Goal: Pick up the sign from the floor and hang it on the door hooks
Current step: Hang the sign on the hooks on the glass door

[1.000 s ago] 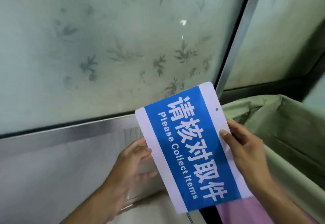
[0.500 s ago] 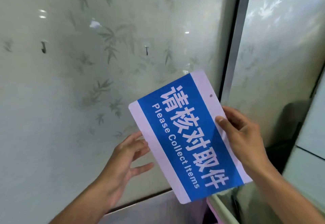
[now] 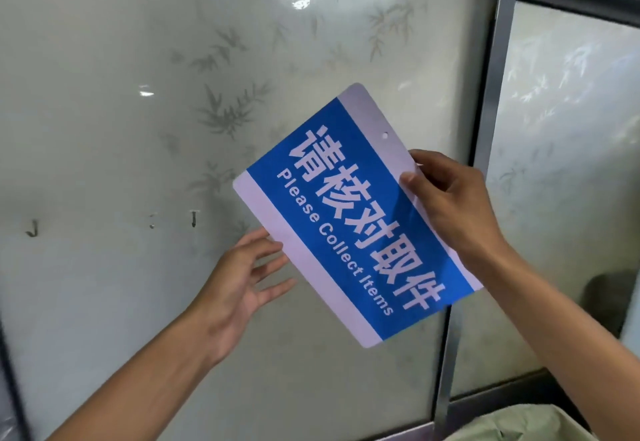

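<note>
I see a frosted glass door (image 3: pixel 104 111), smooth and glossy, printed with faint bamboo leaves and edged by a dull metal frame (image 3: pixel 485 129). Two small dark J-shaped hooks (image 3: pixel 32 229) stick out of the glass at the left, the nearer one (image 3: pixel 194 219) just left of my left hand (image 3: pixel 239 288). The sign (image 3: pixel 353 219) is up in front of the door, tilted, well off the hooks. It is a thin, flat, rigid rectangle with rounded corners, pale lilac bands along both long edges, and a blue middle with white Chinese characters and "Please Collect Items". A small round hole (image 3: pixel 385 135) sits in its upper band. My right hand (image 3: pixel 450 205) pinches that upper edge, thumb on the face, fingers behind. The left hand's fingers are spread, fingertips at the sign's lower edge; I cannot tell whether they touch.
</note>
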